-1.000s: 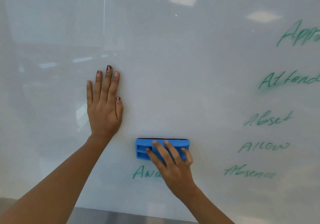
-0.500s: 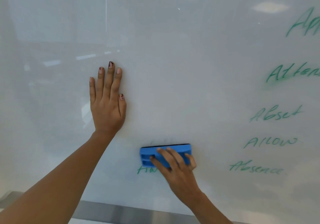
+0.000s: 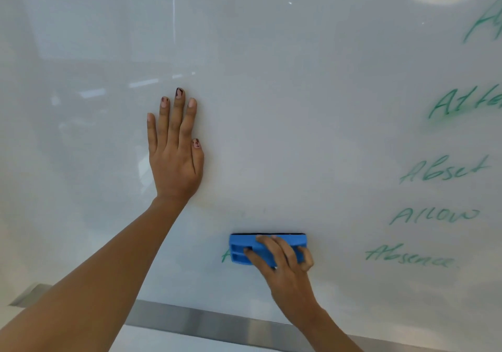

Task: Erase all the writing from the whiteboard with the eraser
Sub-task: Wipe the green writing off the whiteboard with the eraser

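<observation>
A white whiteboard (image 3: 298, 107) fills the view. My right hand (image 3: 282, 267) grips a blue eraser (image 3: 241, 251) that lies flat against the board near its bottom edge. The eraser covers most of a green word; only its first stroke (image 3: 225, 255) shows at the eraser's left end. My left hand (image 3: 175, 158) rests flat on the board, fingers straight and pointing up, up and left of the eraser. Green words run down the right side: "Atten" (image 3: 467, 104), "Abset" (image 3: 445, 171), "Allow" (image 3: 434, 215), "Absence" (image 3: 410, 256), and one cut off at the top right.
A metal frame strip (image 3: 217, 321) runs along the board's bottom edge. The left and middle of the board carry only reflections of ceiling lights and faint smears.
My right hand has slid the eraser down over the green word, which showed as "Awa" a second ago. The view has tilted down, showing more of the metal strip. My left hand stays put.
</observation>
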